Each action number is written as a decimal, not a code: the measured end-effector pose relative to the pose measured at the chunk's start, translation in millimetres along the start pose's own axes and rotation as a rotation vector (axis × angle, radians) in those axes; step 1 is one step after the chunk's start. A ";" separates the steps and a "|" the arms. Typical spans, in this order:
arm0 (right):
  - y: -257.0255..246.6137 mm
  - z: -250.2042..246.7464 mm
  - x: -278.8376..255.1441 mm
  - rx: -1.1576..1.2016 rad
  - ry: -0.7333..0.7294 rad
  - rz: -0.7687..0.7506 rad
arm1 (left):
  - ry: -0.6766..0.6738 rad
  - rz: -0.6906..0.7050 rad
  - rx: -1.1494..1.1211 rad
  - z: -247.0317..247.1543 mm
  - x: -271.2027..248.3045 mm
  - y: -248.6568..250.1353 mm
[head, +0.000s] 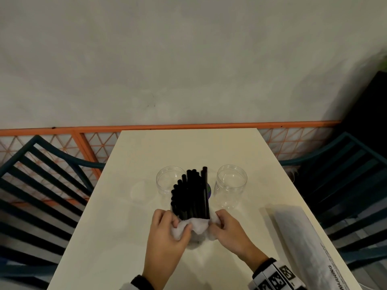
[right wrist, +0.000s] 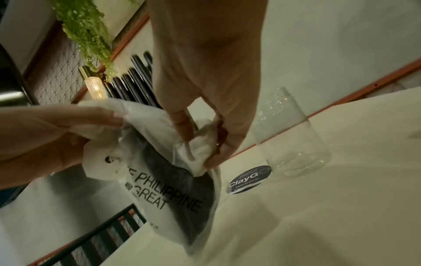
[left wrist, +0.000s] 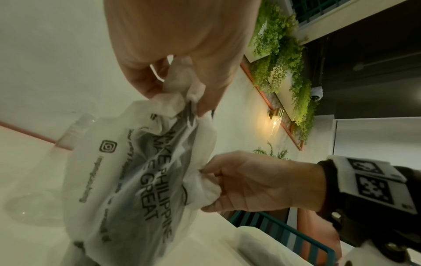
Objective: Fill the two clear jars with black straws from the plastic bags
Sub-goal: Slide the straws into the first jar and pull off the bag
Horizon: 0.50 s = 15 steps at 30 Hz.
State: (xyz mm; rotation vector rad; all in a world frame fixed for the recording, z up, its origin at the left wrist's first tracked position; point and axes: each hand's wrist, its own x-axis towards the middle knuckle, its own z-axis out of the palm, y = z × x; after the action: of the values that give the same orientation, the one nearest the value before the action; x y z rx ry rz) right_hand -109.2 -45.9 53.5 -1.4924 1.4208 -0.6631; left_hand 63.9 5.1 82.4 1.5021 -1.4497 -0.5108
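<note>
Both hands hold a white printed plastic bag [head: 196, 226] upright near the table's front middle. My left hand [head: 180, 225] pinches the bag's left edge and my right hand [head: 217, 221] pinches its right edge, with the plastic bunched down. A bundle of black straws [head: 191, 195] sticks up out of the bag. Behind it stand two clear jars, one left [head: 167, 181], one right [head: 231, 185], both looking empty. In the right wrist view, the right hand [right wrist: 200, 149] grips crumpled plastic beside the straws [right wrist: 134, 84]. In the left wrist view, the left hand [left wrist: 182, 100] does the same.
A second white bag [head: 297, 237] lies on the cream table [head: 125, 237] at the right front. A clear lid [head: 140, 191] rests left of the left jar. A dark round sticker [right wrist: 249, 177] sits between the jars. Dark chairs [head: 41, 185] flank the table.
</note>
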 end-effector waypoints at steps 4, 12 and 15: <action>-8.4 2.2 -13.8 0.171 -0.189 0.032 | 0.033 -0.007 0.036 1.2 3.6 -4.1; -8.0 -6.9 -2.8 0.091 0.107 -0.117 | -0.380 0.058 -0.103 -2.8 -9.1 -7.7; -2.9 -4.7 0.0 0.071 0.130 -0.153 | -0.337 0.028 -0.102 -2.6 -6.0 -8.6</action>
State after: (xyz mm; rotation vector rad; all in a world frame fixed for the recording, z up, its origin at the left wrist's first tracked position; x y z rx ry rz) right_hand -112.1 -47.4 58.1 -1.5358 1.3742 -0.9097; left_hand 69.4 10.2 74.6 1.3577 -1.6714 -0.8387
